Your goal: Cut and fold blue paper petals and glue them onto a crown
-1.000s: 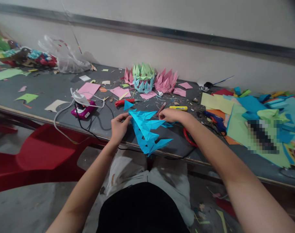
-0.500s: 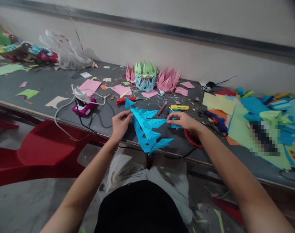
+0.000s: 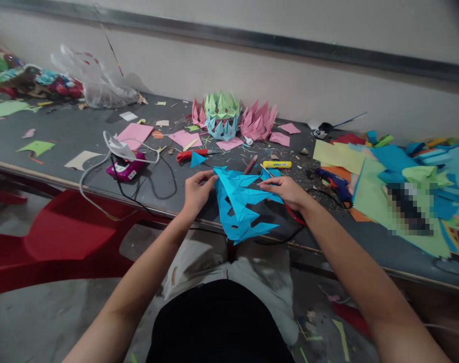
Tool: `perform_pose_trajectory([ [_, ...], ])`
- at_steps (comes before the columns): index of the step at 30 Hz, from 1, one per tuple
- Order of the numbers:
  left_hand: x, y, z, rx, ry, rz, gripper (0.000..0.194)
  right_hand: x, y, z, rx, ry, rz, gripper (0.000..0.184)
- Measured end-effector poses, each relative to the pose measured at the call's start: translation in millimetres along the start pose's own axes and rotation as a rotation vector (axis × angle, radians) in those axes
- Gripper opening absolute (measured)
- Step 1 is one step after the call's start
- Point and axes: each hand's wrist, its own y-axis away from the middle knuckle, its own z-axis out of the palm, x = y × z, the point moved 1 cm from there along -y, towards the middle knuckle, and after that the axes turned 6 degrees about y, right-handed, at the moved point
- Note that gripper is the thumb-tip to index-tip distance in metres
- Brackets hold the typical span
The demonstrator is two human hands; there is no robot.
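Observation:
Just over the table's front edge I hold a bright blue folded-paper crown point(image 3: 237, 204), turned on its side with its points to the right. My left hand point(image 3: 199, 191) pinches its upper left edge between thumb and fingers. The fingertips of my right hand point(image 3: 287, 191) are pressed together at one of the points, whose tip shows below them. Behind lie a small blue paper triangle point(image 3: 198, 159) and a red-handled tool point(image 3: 189, 155). Another blue paper piece point(image 3: 269, 173) sits partly hidden beyond my right hand.
Pink, green and light blue paper crowns point(image 3: 221, 107) stand against the wall. A yellow tube point(image 3: 277, 164) and a blue glue gun point(image 3: 335, 185) lie rightward, near heaped coloured paper point(image 3: 395, 161). A purple power socket point(image 3: 127, 169) with cables is leftward. A red chair point(image 3: 74, 227) stands below.
The blue crown and my left hand have moved slightly right. My right fingertips now sit further in from the tip of the crown's point.

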Motion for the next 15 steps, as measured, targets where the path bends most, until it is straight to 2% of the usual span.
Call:
perform_pose_trajectory([
  [6,-6,-1,23.0,-0.051,-0.030,0.032,0.020,-2,5,3,0.048,-0.060,0.021,0.034],
  [9,-9,-2,32.7,-0.075,-0.038,0.056,0.019,-2,9,6,0.030,-0.088,-0.022,0.037],
  [12,-13,-1,38.3,-0.087,-0.037,0.059,0.017,2,13,10,-0.015,-0.099,-0.084,0.044],
  [15,-17,0,39.5,-0.093,-0.045,0.053,0.015,5,17,13,-0.031,-0.009,-0.097,0.040],
])
